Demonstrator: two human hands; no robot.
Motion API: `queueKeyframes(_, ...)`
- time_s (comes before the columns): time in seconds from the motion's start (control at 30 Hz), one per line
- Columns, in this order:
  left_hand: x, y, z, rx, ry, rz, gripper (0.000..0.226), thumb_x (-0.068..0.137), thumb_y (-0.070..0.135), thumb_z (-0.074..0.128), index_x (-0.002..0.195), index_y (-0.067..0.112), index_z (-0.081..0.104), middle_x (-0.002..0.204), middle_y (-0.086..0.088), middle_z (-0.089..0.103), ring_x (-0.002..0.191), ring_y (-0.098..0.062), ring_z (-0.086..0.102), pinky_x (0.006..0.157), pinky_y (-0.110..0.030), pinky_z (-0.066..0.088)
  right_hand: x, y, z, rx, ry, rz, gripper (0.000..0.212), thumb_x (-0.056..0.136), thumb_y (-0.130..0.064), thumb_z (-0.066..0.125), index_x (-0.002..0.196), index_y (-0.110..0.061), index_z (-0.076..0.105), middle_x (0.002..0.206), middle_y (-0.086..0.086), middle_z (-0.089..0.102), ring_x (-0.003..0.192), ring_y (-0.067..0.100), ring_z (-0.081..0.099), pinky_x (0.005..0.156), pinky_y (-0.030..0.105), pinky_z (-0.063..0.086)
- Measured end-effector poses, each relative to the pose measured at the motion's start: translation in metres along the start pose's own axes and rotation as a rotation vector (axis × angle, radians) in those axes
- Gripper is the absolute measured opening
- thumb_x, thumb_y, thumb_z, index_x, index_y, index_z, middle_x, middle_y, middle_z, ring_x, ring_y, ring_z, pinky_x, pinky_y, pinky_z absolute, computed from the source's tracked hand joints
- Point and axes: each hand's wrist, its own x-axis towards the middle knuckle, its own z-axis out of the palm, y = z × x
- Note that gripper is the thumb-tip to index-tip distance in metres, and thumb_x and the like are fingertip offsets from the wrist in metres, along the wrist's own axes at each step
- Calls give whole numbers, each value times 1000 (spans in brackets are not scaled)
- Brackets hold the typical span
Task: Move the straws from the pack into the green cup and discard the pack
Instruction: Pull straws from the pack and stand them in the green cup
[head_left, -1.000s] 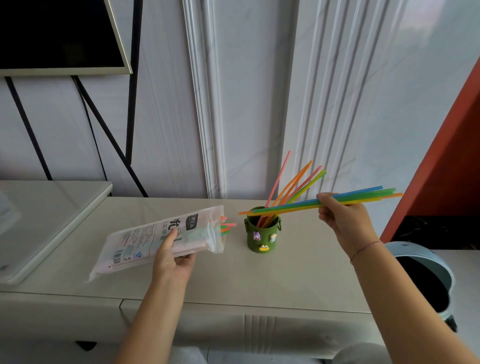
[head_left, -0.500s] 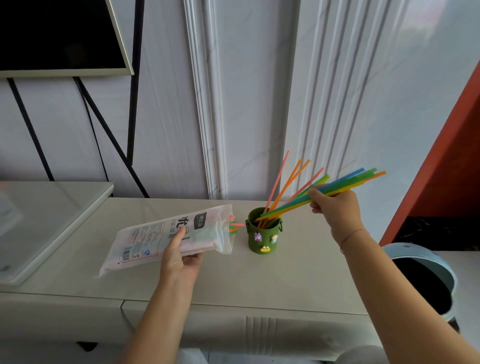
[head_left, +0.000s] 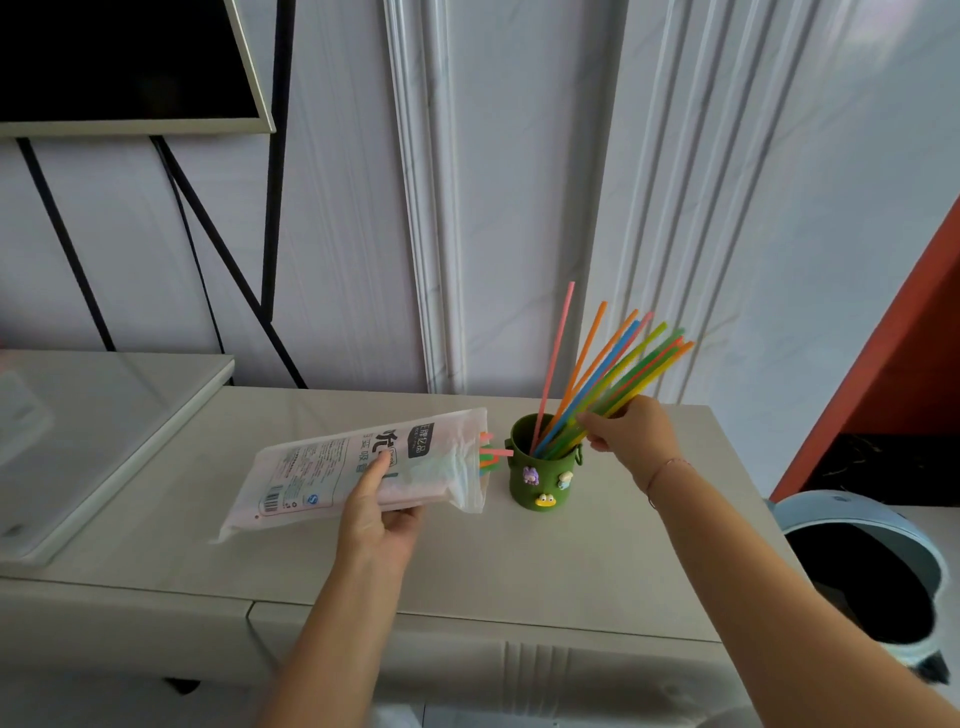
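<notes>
Nearest to us, the left hand (head_left: 376, 512) grips the pack (head_left: 332, 470): the thumb lies on its printed face and the other fingers curl beneath it. The pack is tilted over the table (head_left: 571, 571), with its open mouth just beyond the fingertips, to their right. Its closed end hangs low on the opposite side of the fingers, and we cannot tell whether that corner touches the table.

A few straw ends (head_left: 489, 454), pink, orange and green, stick out of the mouth and come almost to the side of the green cup (head_left: 540, 480). To the right of the right forearm, lower than the table, we note a pale blue bin (head_left: 831, 512) with a dark open inside.

Further off, the right hand (head_left: 631, 439) pinches a bundle of straws (head_left: 623, 371) partway along their length. Below the fingers, the lower ends sit inside the cup. Above the fingers, the upper ends fan up and to the right. One pink straw (head_left: 557, 358) leans in the cup to the left of these fingers, free of them.

Behind everything stands a white panelled wall (head_left: 519, 182), with a dark screen (head_left: 119, 57) at upper left.
</notes>
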Motion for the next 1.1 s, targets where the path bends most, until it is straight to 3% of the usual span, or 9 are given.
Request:
queueKeyframes(0.13, 1, -2, 1, -4, 1, -18, 24, 79, 5, 71, 98, 17, 63, 92, -2, 70, 85, -18, 69, 78, -37, 57, 2, 9, 12, 49, -31, 1, 10, 82, -7, 66, 89, 0, 65, 76, 11, 68, 60, 16, 62, 59, 22, 51)
queueKeyframes(0.23, 1, -4, 1, -16, 0, -23, 27, 79, 4, 70, 101, 17, 62, 94, -2, 70, 87, -19, 68, 81, -38, 55, 4, 13, 17, 120, -17, -6, 11, 83, -5, 66, 93, 1, 65, 79, 13, 68, 66, 23, 64, 73, 37, 58)
queueKeyframes(0.4, 0, -7, 0, -12, 2, -21, 30, 79, 4, 71, 104, 17, 61, 95, -3, 70, 88, -19, 68, 80, -38, 55, 4, 17, 17, 93, -31, 21, 16, 82, -16, 69, 93, -5, 67, 88, 16, 71, 80, 27, 66, 82, 42, 56)
queueKeyframes(0.47, -2, -8, 0, 4, 6, -16, 29, 79, 4, 71, 103, 17, 61, 93, -2, 70, 86, -18, 68, 77, -37, 56, 1, 18, 14, 101, -28, 60, 22, 82, -19, 70, 99, -6, 65, 89, 15, 70, 76, 22, 65, 80, 39, 57)
queueKeyframes(0.6, -5, -9, 1, 38, 1, 5, 27, 78, 4, 71, 100, 18, 61, 92, -2, 71, 86, -18, 68, 74, -37, 56, -20, 17, 7, 217, -11, 138, 22, 86, -22, 65, 97, -3, 62, 77, 9, 63, 61, 16, 58, 58, 26, 51)
queueKeyframes(0.73, -12, -11, 5, 56, -19, 23, 31, 78, 5, 72, 103, 19, 61, 91, 0, 72, 83, -17, 70, 67, -35, 58, -53, 4, 16, 308, -237, 93, 18, 88, -28, 62, 88, -9, 64, 77, 7, 62, 55, 12, 57, 50, 24, 48)
queueKeyframes(0.87, -18, -13, 9, 63, -41, 41, 30, 79, 4, 70, 103, 20, 60, 91, 0, 71, 82, -17, 69, 61, -33, 57, -72, -6, 28, 397, -414, 37, 18, 85, -20, 67, 95, -6, 66, 76, 3, 66, 57, 9, 62, 54, 22, 53)
queueKeyframes(0.97, -22, -13, 10, 52, -47, 42, 30, 79, 3, 70, 102, 19, 60, 93, -1, 70, 86, -19, 68, 68, -36, 56, -75, -8, 30, 468, -387, 37, 13, 84, -7, 67, 94, 1, 66, 78, 11, 65, 62, 15, 63, 64, 27, 58)
queueKeyframes(1.1, -26, -12, 12, 33, -62, 35, 30, 79, 1, 69, 102, 18, 61, 95, -3, 70, 89, -20, 67, 74, -40, 55, -77, -10, 32, 548, -347, 49, 8, 83, 2, 65, 91, 2, 68, 77, 13, 66, 60, 14, 65, 62, 24, 58)
